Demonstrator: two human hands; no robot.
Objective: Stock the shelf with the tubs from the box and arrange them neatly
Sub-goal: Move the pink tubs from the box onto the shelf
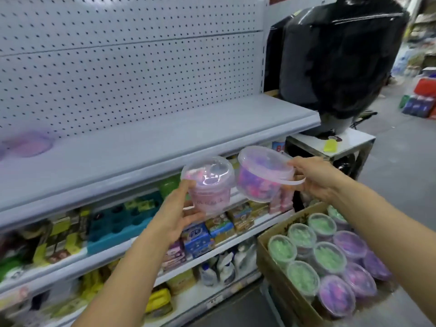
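My left hand (175,214) grips a clear-lidded tub of pink pieces (208,185) from below and behind. My right hand (313,178) holds a second tub of pink and purple pieces (262,174), tilted, with its white handle by my fingers. Both tubs hang side by side in front of the edge of the wide grey shelf (165,135). One blurred purple tub (28,143) stands on that shelf at the far left. The cardboard box (271,253) at the lower right holds several green and purple tubs.
A white pegboard wall (129,67) backs the shelf. Lower shelves (212,234) are packed with boxes, bottles and packets. A black bagged object (342,55) stands on a small white table (349,140) to the right. More goods lie on the aisle floor at the far right.
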